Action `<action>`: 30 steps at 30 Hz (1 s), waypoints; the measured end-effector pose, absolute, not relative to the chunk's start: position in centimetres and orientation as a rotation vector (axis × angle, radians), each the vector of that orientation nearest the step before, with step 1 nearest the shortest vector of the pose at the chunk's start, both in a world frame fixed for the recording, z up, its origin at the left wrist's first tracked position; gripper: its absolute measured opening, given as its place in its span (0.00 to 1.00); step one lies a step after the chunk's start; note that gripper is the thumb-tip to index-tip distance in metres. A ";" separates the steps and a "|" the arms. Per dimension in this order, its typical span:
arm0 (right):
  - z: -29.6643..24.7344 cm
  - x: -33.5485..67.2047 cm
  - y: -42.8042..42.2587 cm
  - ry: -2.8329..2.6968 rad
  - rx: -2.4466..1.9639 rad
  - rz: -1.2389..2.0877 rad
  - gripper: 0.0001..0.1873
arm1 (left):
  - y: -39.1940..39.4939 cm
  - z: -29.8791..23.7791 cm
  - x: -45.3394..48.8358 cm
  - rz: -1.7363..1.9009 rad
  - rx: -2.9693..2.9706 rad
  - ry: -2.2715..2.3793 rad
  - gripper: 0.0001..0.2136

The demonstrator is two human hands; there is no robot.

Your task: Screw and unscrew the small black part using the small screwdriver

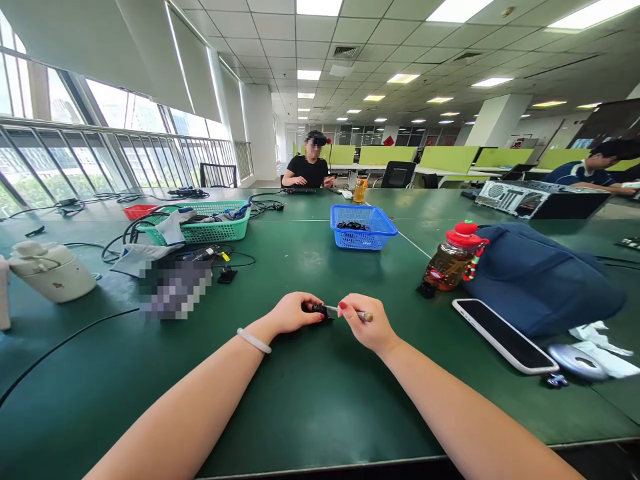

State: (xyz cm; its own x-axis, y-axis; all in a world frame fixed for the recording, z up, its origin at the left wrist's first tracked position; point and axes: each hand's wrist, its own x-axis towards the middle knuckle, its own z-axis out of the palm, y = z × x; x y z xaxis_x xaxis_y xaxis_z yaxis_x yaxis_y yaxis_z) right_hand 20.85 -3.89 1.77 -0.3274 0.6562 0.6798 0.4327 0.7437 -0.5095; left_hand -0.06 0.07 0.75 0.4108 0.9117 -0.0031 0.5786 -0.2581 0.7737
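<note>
My left hand (295, 312), with a pale bangle at the wrist, is closed around a small black part (320, 309) low over the green table (310, 413). Fingers cover much of that part, so its exact kind does not show. My right hand (367, 323) grips a slim metal tool (367, 317) with a brownish handle end. Its thin, light shaft points left and meets or nearly touches the black part. Whether the tip is a blade, a brush or a driver cannot be made out.
Ahead stands a blue basket (363, 239) holding black pieces. To the left are a green basket (215, 232), cables and a white jug (53, 272). On the right lie a bottle (453, 260), a navy bag (550, 273) and a phone (503, 333). Two people sit farther off.
</note>
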 end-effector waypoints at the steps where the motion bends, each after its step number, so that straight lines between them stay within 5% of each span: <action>1: 1.7 20.8 -3.9 -2.011 -0.821 0.255 0.28 | 0.1 0.7 -0.1 0.596 1.952 1.271 0.21; 10: 0.6 19.6 -4.1 -2.266 -0.603 -0.426 0.28 | 0.2 0.8 -0.1 0.630 1.919 1.287 0.21; 18: 0.7 19.5 -3.4 -2.301 -0.598 -0.535 0.28 | -0.1 0.8 0.0 0.621 1.961 1.228 0.19; 22: 0.9 20.5 -2.9 -2.193 -0.749 -0.310 0.26 | -0.4 1.2 0.1 0.586 1.972 1.253 0.21; 30: 2.2 21.5 -2.7 -1.513 -0.973 0.727 0.32 | -0.6 1.9 0.0 0.527 1.955 1.246 0.20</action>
